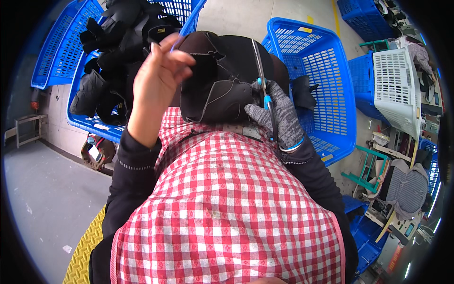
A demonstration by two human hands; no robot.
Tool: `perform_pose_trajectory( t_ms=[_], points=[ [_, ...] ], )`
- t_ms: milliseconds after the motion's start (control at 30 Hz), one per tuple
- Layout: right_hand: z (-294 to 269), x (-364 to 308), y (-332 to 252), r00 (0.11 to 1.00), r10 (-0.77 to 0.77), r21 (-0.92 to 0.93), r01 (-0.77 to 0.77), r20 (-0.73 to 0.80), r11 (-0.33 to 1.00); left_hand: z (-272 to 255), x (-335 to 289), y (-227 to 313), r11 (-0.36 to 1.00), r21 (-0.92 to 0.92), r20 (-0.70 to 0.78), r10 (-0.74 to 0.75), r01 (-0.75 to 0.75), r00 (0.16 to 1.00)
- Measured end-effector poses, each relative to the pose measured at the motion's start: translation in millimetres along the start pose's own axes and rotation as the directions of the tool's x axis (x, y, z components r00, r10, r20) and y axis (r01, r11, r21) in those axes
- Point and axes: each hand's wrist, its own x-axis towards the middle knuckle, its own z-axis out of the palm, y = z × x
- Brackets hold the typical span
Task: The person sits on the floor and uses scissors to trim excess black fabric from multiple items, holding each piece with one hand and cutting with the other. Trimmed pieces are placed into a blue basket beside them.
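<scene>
Across my lap lies a black sewn fabric piece [215,102] with pale seam or thread lines along its edges. In my right hand [281,116], which wears a grey knit glove, is a pair of scissors [261,71] with blue and black handles. Their blades point away from me over the right side of the fabric, and they look nearly closed. My bare left hand [158,80] is raised above the left edge of the fabric. Its fingers are loosely bent and apart, slightly blurred, with nothing visible in them.
Left of my lap, a blue basket [75,102] holds a heap of black fabric pieces [123,42]. Close on my right stands another blue basket [333,113] with a black piece [303,92] inside. Farther right are a white crate [395,75] and a green metal frame [366,165].
</scene>
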Motion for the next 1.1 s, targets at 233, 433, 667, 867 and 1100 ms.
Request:
perform_pose_trajectory(
  t_ms=[233,433,667,867,1100],
  points=[
    [2.8,5.4,5.4,0.994,0.089,0.258,-0.07,-0.064,0.964,25.0,-60.0,-47.6,0.804,0.585,0.199,-0.018,-0.105,0.98],
    [-57.6,12.2,6.9,0.914,0.044,0.463,0.162,-0.403,0.872,-38.1,55.8,38.2,0.97,0.159,0.225,0.144,-0.182,0.964],
    [-18.7,30.6,39.1,0.949,0.091,0.219,-0.024,-0.303,0.975,-4.0,71.6,-41.0,0.961,0.179,0.316,-0.258,0.209,0.913],
    [-20.9,9.9,23.0,0.943,-0.218,-0.309,0.135,-0.252,0.941,16.4,51.8,-85.6,0.932,0.325,0.521,-0.319,0.161,0.792],
    [-17.5,-0.2,15.0,0.913,-0.113,-0.129,0.066,-0.393,0.989,0.8,68.7,41.2,0.916,0.368,-0.253,0.263,-0.159,0.931]
  ],
)
